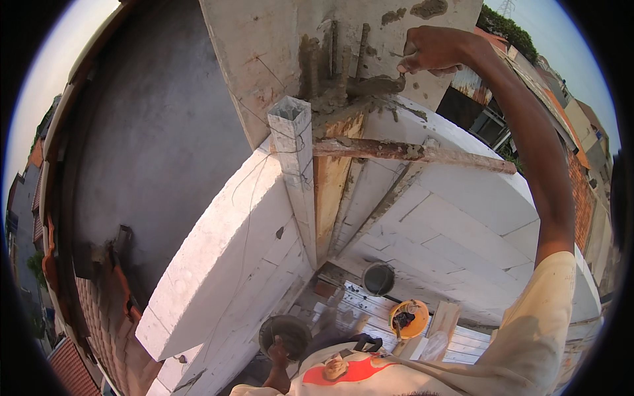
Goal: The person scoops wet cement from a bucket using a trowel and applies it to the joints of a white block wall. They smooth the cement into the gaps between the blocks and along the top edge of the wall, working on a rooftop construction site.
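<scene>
My right hand (pixel 436 51) is raised at the upper right, fingers closed around a trowel whose mortar-coated blade (pixel 378 85) points left. The blade lies at the wet grey mortar (pixel 330 102) on top of the wall corner, where several rebar stubs (pixel 362 49) stick up against a flat grey panel (pixel 257 59). Low in the view, close to my body, my left hand (pixel 278 363) grips the rim of a dark bucket (pixel 306 325), with a finger over its edge. That hand's underside is hidden.
A hollow square post (pixel 292 132) bound with wire stands beside a wooden board (pixel 335 191) and crossbar (pixel 449 156). White block walls (pixel 224 244) run down both sides. Far below are a black bucket (pixel 378 279), an orange bucket (pixel 415 318) and planks (pixel 444 320). Tiled roofs lie outside.
</scene>
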The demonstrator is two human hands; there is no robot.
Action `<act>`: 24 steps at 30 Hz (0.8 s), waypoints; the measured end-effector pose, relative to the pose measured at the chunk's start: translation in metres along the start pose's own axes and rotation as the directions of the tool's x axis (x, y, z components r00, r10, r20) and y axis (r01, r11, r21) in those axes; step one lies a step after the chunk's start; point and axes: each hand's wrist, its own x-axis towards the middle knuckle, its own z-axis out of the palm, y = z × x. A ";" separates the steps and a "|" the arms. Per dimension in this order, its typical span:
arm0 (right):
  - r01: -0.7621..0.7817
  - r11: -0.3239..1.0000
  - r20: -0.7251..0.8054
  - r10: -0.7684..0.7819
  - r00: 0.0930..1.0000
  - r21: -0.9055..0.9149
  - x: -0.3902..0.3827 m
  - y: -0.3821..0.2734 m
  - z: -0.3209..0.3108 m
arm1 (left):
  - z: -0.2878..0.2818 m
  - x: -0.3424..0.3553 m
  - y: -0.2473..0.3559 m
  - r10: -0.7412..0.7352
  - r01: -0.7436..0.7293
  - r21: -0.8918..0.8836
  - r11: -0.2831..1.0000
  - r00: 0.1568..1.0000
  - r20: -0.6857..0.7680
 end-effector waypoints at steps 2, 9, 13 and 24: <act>0.062 0.992 -0.111 -0.074 0.991 -0.110 0.017 0.002 0.027 | 0.004 0.006 0.004 -0.013 0.013 0.052 0.999 1.000 0.009; 0.021 0.992 -0.070 -0.030 0.997 -0.128 0.028 -0.018 0.018 | 0.000 0.018 -0.005 -0.033 0.033 0.121 0.992 0.999 0.005; -0.059 0.997 -0.078 0.063 0.995 0.054 0.013 -0.010 0.004 | 0.004 0.026 -0.003 -0.008 0.001 0.142 0.990 0.999 0.049; 0.139 0.938 -0.029 -0.156 0.987 -0.317 0.009 0.017 -0.001 | 0.002 0.031 -0.007 -0.087 0.073 0.221 0.972 0.995 0.052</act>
